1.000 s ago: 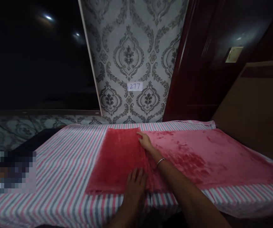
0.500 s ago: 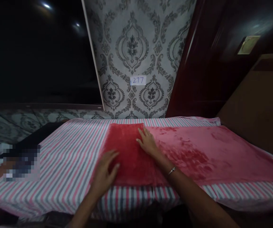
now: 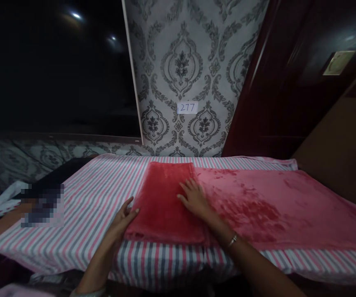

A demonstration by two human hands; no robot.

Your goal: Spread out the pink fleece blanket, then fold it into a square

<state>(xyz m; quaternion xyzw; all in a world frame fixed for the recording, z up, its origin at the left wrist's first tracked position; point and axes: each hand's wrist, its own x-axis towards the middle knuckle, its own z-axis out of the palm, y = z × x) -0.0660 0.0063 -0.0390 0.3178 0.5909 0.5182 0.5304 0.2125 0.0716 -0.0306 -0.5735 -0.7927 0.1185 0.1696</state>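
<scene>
A plush red blanket point(image 3: 162, 206) lies with its left part folded over into a thick rectangle. Its pink side with dark red patches point(image 3: 246, 202) spreads out to the right. My right hand point(image 3: 196, 200) rests flat on the right part of the folded section, fingers spread. At the folded section's left front edge is my left hand point(image 3: 122, 218), thumb and fingers apart; its thumb tip is at the edge, and I cannot tell how firmly it touches. Under the blanket is a striped sheet point(image 3: 94, 194) in white, pink and grey.
A large black screen point(image 3: 57, 74) hangs at the upper left. Patterned wallpaper point(image 3: 180, 33) bears a paper label point(image 3: 187, 107) reading 277. A dark red panel point(image 3: 277, 103) and a brown board point(image 3: 347, 136) stand at the right. A blurred patch point(image 3: 42, 206) covers something at the left.
My left hand has moved left, off the top of the folded red section to its left edge. My right hand stays on the fold, lying flatter. The view has shifted slightly.
</scene>
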